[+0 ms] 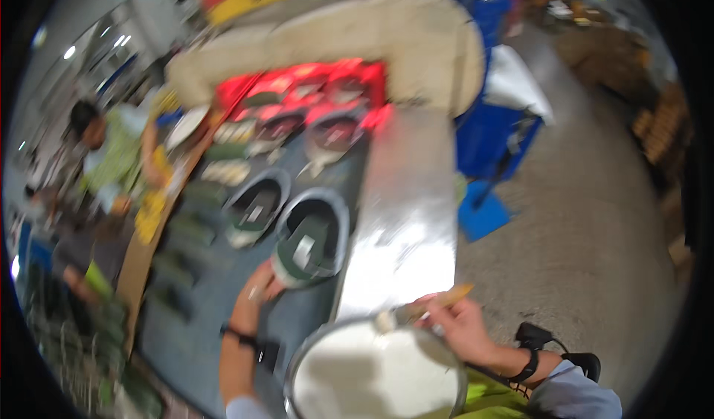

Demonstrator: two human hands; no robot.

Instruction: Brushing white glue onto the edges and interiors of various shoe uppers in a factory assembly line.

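Observation:
My left hand point(268, 281) has its fingers closed on the near end of a dark green shoe part point(301, 251), which has a pale label, a whitish edge and a thick grey rim looped round its far end. The part rests on the dark conveyor belt point(294, 307). At the lower right, my right hand point(461, 326) grips a brush by its wooden handle point(455, 294). Its pale bristles are at the far rim of a round bucket point(297, 356) holding white liquid point(357, 389). A similar shoe part point(256, 207) lies just left and farther up the belt.
More shoe parts point(331, 136) sit near a red-lit tunnel opening point(297, 84). A shiny metal ledge point(405, 233) borders the belt's right side. Across the belt, a person point(111, 151) works with pale and yellow things. A blue bin point(487, 140) stands right of the tunnel.

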